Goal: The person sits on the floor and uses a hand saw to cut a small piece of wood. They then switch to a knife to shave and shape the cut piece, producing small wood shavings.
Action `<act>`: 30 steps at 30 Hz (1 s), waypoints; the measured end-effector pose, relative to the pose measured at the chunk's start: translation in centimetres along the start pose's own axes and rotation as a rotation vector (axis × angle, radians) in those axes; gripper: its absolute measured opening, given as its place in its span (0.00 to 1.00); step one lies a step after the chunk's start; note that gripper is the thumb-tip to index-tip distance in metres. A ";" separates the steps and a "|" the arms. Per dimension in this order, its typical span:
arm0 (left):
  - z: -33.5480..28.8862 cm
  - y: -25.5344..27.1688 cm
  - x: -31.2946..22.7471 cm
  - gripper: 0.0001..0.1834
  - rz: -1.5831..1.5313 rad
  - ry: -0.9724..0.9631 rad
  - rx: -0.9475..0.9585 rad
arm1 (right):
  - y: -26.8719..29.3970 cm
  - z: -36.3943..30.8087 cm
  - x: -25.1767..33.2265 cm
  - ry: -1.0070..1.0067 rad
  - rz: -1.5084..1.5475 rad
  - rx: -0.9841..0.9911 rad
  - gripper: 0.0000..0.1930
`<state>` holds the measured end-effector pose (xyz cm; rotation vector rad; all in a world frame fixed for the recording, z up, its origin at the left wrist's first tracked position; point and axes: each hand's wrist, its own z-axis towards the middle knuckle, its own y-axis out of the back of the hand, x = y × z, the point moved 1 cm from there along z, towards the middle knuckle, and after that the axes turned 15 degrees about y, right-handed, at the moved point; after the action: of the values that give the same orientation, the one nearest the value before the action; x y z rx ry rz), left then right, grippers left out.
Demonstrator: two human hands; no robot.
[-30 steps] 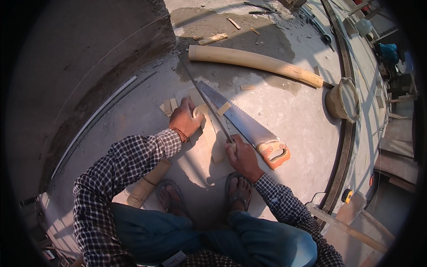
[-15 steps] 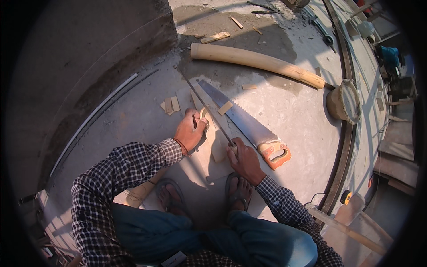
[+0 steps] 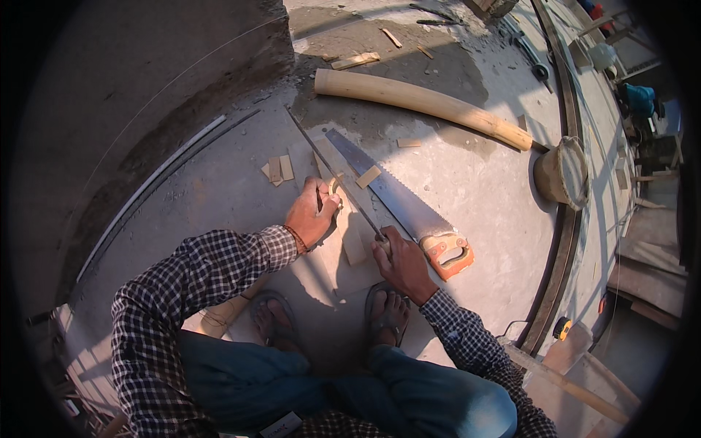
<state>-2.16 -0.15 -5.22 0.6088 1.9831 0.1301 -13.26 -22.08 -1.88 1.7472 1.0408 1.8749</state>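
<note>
My left hand (image 3: 310,213) is closed round a small curved piece of wood (image 3: 335,184), pinched between thumb and fingers. In my right hand (image 3: 401,261) is the handle of a long thin dark file (image 3: 332,174), which points away and to the left. The file's shaft passes close beside the wood piece; whether they touch I cannot tell. Under both lies a flat wooden board (image 3: 352,237) on the ground. A handsaw (image 3: 398,191) with a wood-coloured and orange handle rests to the right of the file, a small wood block (image 3: 368,177) on its blade.
Small wood offcuts (image 3: 276,169) lie left of the board. A thick curved bamboo-like pole (image 3: 423,106) lies farther off, with a bucket (image 3: 561,174) by its right end. A concrete wall (image 3: 161,80) stands at left. A tape measure (image 3: 561,328) is at the right.
The file has shifted slightly, its far end a little to the left. Both hands keep their holds in nearly the same places, and the view has tilted slightly.
</note>
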 end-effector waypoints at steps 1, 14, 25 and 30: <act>0.0 0.0 -0.1 0.15 0.005 0.002 -0.003 | 0.1 0.0 0.0 0.010 0.004 -0.011 0.15; -0.2 -0.3 -0.2 0.16 0.016 -0.006 -0.016 | 0.3 0.7 -1.5 0.006 0.015 0.019 0.14; 0.5 2.0 4.7 0.34 0.041 -0.043 -0.168 | 0.5 1.2 0.6 0.096 0.070 -0.121 0.15; -0.2 0.7 0.4 0.28 0.030 0.120 -0.022 | -1.7 -0.2 -2.4 -0.059 -0.051 0.071 0.18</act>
<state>-2.16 0.69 -5.19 0.6293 2.0861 0.2104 -13.45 -22.74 -4.78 1.7858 1.1315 1.7653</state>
